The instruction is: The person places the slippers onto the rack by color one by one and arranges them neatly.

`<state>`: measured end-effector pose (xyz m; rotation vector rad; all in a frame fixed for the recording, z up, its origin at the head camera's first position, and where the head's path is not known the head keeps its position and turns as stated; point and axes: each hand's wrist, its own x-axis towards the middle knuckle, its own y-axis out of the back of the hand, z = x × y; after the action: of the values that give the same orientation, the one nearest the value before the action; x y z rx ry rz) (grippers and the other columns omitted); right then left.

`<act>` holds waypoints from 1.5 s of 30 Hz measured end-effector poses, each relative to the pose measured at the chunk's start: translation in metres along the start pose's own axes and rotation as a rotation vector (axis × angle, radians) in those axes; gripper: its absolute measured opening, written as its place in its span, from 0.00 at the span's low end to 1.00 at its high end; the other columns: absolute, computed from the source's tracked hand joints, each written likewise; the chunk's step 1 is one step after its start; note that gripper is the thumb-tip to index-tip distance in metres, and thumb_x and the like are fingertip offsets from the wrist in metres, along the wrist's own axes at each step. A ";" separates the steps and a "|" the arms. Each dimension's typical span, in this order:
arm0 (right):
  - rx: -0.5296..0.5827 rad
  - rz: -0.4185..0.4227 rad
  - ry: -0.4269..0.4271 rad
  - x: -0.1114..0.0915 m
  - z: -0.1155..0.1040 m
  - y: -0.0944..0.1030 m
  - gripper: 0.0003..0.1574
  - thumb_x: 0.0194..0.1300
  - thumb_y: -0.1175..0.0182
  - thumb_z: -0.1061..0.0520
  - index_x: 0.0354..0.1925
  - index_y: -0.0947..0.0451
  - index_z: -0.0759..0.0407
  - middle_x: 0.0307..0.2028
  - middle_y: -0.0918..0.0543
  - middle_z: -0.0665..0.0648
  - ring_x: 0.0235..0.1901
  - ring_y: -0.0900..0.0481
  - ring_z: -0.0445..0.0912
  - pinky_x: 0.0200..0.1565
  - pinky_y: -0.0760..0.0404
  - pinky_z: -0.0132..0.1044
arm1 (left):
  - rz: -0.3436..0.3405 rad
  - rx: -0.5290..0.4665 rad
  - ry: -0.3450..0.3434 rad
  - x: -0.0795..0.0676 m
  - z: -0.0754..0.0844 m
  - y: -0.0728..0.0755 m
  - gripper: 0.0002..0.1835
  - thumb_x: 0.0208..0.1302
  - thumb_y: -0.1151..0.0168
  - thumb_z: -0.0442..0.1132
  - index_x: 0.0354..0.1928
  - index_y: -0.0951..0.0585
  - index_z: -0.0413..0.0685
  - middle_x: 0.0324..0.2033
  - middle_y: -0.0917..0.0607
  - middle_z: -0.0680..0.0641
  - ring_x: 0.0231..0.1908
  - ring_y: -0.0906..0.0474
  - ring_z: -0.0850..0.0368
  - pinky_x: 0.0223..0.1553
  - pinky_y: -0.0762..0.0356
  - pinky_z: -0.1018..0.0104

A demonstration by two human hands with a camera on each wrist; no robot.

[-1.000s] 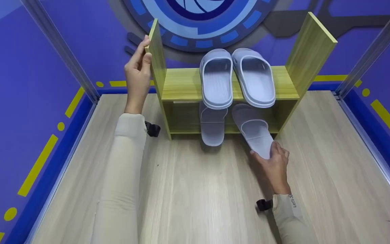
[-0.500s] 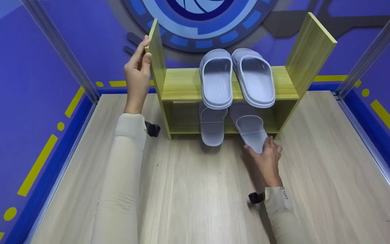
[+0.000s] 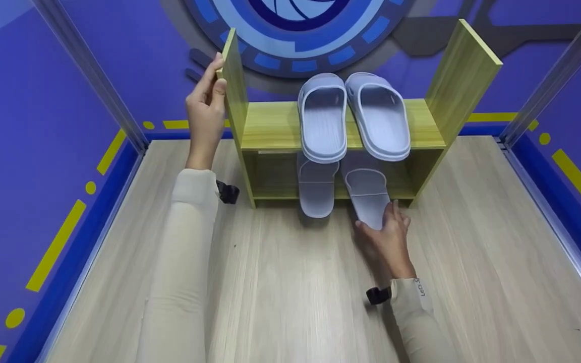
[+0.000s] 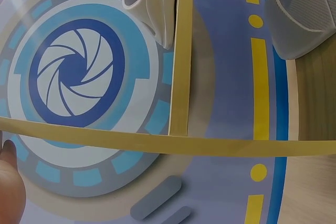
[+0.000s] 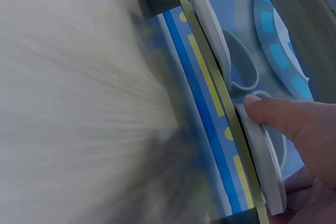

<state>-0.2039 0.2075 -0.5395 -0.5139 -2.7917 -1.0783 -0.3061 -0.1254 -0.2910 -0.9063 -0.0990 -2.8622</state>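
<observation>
A yellow-green wooden shoe rack (image 3: 270, 126) stands against the back wall. Against the outer side of its left panel (image 3: 234, 75), near the top, rests my left hand (image 3: 206, 108), fingers fairly straight. My right hand (image 3: 389, 237) pinches the heel end of a grey slipper (image 3: 369, 201), thumb on one side and fingers on the other; its toe part sits inside the lower level, partly hidden. Left of it, another grey slipper (image 3: 316, 191) lies there, heel sticking out. Two light grey clogs (image 3: 325, 121) stand side by side on the upper shelf (image 3: 270, 113).
The rack's right panel (image 3: 464, 85) rises at the other end. Wood-grain floor (image 3: 280, 292) stretches in front. Blue-purple walls (image 3: 28, 126) with yellow marks enclose the space on the sides and back.
My right hand has moved left with the slipper, turning it straighter and nearer the other slipper. My left hand and the clogs have stayed in place.
</observation>
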 end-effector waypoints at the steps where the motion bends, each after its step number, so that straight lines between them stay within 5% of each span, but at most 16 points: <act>1: 0.004 0.002 0.008 0.000 0.000 -0.001 0.59 0.46 0.25 0.52 0.65 0.42 0.81 0.68 0.45 0.79 0.60 0.42 0.70 0.63 0.39 0.59 | 0.002 0.002 -0.002 0.000 0.000 0.000 0.22 0.69 0.48 0.34 0.65 0.28 0.41 0.67 0.30 0.46 0.67 0.33 0.61 0.65 0.33 0.69; 22: 0.013 0.035 0.079 0.009 -0.004 -0.016 0.56 0.46 0.24 0.50 0.63 0.37 0.79 0.65 0.35 0.77 0.51 0.37 0.67 0.56 0.36 0.56 | 0.000 0.008 0.018 -0.001 0.000 0.001 0.22 0.70 0.49 0.35 0.65 0.28 0.42 0.68 0.30 0.48 0.67 0.34 0.62 0.65 0.34 0.69; 45: 0.059 0.086 0.070 0.023 -0.002 -0.032 0.56 0.47 0.25 0.47 0.63 0.36 0.77 0.66 0.38 0.77 0.57 0.40 0.68 0.62 0.38 0.56 | 0.003 -0.002 -0.029 -0.001 -0.001 -0.001 0.21 0.70 0.49 0.34 0.64 0.28 0.39 0.67 0.30 0.43 0.67 0.33 0.61 0.65 0.33 0.68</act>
<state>-0.2363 0.1900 -0.5534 -0.5723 -2.7057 -0.9742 -0.3064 -0.1248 -0.2927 -0.9482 -0.0980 -2.8467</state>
